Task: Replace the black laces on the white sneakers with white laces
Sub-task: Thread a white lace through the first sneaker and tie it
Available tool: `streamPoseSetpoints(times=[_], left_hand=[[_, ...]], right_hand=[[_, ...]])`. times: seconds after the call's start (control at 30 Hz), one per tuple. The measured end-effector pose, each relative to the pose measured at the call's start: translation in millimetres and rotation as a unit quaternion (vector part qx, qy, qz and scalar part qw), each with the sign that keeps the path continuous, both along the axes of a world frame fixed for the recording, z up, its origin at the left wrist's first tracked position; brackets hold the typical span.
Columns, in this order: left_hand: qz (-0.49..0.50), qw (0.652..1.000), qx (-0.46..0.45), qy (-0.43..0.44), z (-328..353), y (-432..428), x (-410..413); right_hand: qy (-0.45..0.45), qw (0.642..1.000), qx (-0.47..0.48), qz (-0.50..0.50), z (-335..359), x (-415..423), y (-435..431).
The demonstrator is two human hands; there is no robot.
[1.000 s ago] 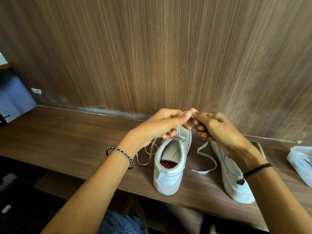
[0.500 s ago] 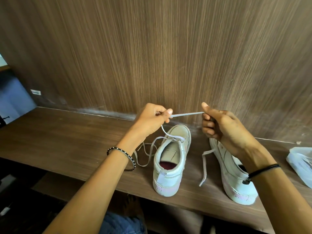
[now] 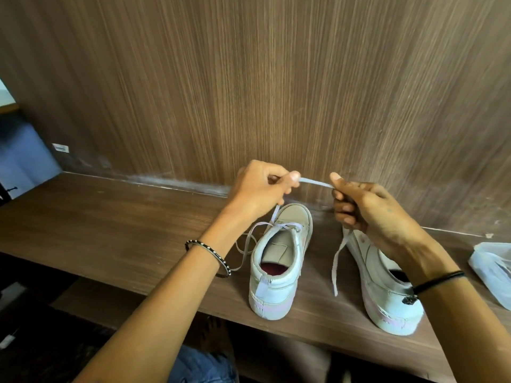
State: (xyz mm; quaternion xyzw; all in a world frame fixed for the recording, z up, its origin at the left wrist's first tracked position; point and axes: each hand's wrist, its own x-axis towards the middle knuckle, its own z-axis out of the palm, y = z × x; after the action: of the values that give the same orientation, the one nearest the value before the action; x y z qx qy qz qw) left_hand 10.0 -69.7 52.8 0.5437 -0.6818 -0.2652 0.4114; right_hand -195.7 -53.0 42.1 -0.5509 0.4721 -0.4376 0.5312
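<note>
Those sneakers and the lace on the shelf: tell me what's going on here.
A person is lacing the left white sneaker with a white lace. The left hand and right hand each pinch the lace, holding a short stretch taut between them above the shoe. The lace runs down from the left hand to the front eyelets, with slack looped beside the shoe; its other end dangles below the right hand. The second sneaker stands to the right on the wooden shelf, partly behind the right wrist. No black lace is visible.

Even soft daylight, wide-angle edge distortion
</note>
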Motion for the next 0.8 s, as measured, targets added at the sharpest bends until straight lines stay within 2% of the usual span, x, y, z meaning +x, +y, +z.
streamPoseSetpoints(times=[0.13, 0.23, 0.3, 0.43, 0.57, 0.67, 0.8], left_hand=[[0.155, 0.987, 0.007, 0.039, -5, -11, 19], [0.201, 0.979, 0.012, 0.038, -9, -15, 22], [0.175, 0.984, 0.025, 0.024, -9, -15, 19], [0.003, 0.999, 0.046, 0.01, -7, -4, -3], [-0.135, 0.991, 0.022, 0.011, -5, 5, -27], [-0.15, 0.987, 0.036, 0.052, -4, 5, -35], [-0.081, 0.994, 0.006, 0.079, -7, -3, -33]], right_hand=[[-0.01, 1.0, -0.006, -0.017, 1, -6, 2], [-0.016, 0.999, -0.013, -0.031, 1, -6, 4], [-0.02, 0.999, -0.017, -0.044, 2, -6, 4], [-0.008, 0.999, -0.021, -0.038, 2, -3, 4], [0.0, 0.999, -0.04, 0.003, 0, 4, 4], [-0.025, 0.999, -0.046, -0.003, 0, 4, 2], [-0.046, 0.994, -0.071, -0.065, -4, -3, 0]])
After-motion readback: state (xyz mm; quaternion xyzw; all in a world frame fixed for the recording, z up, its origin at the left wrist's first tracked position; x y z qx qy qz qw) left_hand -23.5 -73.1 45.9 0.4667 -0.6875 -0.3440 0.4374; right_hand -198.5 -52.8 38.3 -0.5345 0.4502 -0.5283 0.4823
